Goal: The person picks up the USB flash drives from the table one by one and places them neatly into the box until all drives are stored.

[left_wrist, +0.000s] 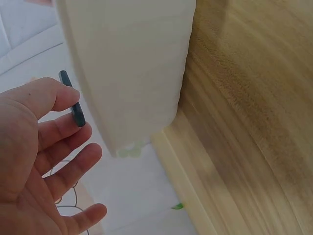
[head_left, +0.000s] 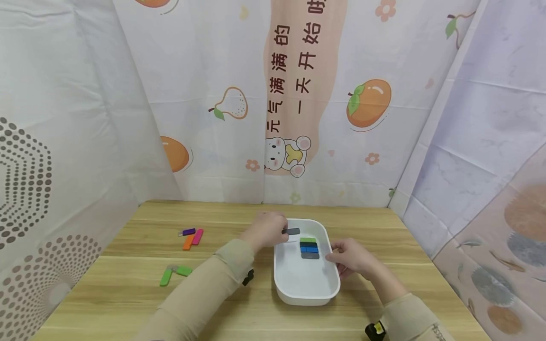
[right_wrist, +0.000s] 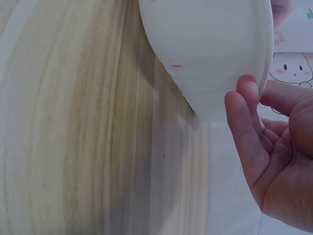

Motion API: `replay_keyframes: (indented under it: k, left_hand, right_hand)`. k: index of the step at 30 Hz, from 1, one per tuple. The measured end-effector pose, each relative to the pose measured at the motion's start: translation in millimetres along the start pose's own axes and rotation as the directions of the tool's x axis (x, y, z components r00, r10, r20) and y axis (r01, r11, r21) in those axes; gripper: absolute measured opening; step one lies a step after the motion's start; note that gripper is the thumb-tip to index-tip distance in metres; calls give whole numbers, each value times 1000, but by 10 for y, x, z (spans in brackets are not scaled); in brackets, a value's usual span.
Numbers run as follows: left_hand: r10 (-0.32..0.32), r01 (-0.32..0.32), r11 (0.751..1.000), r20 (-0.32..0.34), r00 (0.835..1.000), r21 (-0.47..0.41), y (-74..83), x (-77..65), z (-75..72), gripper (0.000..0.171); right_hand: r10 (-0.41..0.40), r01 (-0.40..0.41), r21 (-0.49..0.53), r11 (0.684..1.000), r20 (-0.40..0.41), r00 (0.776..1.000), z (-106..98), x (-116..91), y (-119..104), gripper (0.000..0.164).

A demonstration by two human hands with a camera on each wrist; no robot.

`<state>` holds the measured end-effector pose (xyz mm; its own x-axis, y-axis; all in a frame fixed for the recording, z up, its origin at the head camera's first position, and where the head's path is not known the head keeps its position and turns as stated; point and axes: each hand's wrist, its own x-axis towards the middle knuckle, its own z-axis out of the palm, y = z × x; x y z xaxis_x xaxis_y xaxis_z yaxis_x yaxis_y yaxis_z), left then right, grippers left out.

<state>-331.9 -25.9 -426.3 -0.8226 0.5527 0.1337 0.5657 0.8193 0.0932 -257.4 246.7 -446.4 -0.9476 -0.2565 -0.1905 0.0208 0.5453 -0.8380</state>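
Note:
In the head view my left hand (head_left: pixel 265 231) is at the far left rim of a white plastic box (head_left: pixel 304 282). Thumb and index finger pinch a dark grey USB flash drive (head_left: pixel 292 231) over the box's far left corner. The left wrist view shows this flash drive (left_wrist: pixel 72 99) edge-on, the other fingers spread. On the box's right side, my right hand (head_left: pixel 350 258) grips the rim, thumb over the edge and fingers against the outer wall. Inside, a light green flash drive (head_left: pixel 308 240), a black one (head_left: pixel 308 245), blue (head_left: pixel 309 249) and grey (head_left: pixel 310 255) pieces lie in a stacked row.
Left on the wooden table (head_left: pixel 141 246) lie purple (head_left: pixel 188 232), orange (head_left: pixel 188 242) and pink (head_left: pixel 197 237) flash drives. Nearer is a green one (head_left: pixel 165 277) with its cover swung out, partly behind the left sleeve. Printed curtains (head_left: pixel 213 156) stand round the table.

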Motion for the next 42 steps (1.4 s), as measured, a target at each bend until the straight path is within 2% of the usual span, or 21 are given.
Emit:
replay_keyframes:
  k: [7,18,26,37,42]
  left_hand:
    - [37,-37,998,1,999,43,25,56,64,19]
    - [41,-42,991,17,999,127,57,131,190,23]
    - [10,-17,979,32,999,203,112,170,250,19]
    - [-28,15,977,60,998,211,196,178,290,10]
    - [-30,9,963,73,997,269,228,180,318,10]
  right_hand:
    - [-3,3,4,1000,6,1000,-6,-6,-8,36]
    - [-19,18,10,1000,10,1000,-16,-16,0,37]
    - [-10,10,8,1000,7,1000,-11,-7,15,37]
    - [-1,1,16,1000,7,1000,2,2,26,40]
    - [2,-2,11,1000,8,1000,-5,9,20,38]
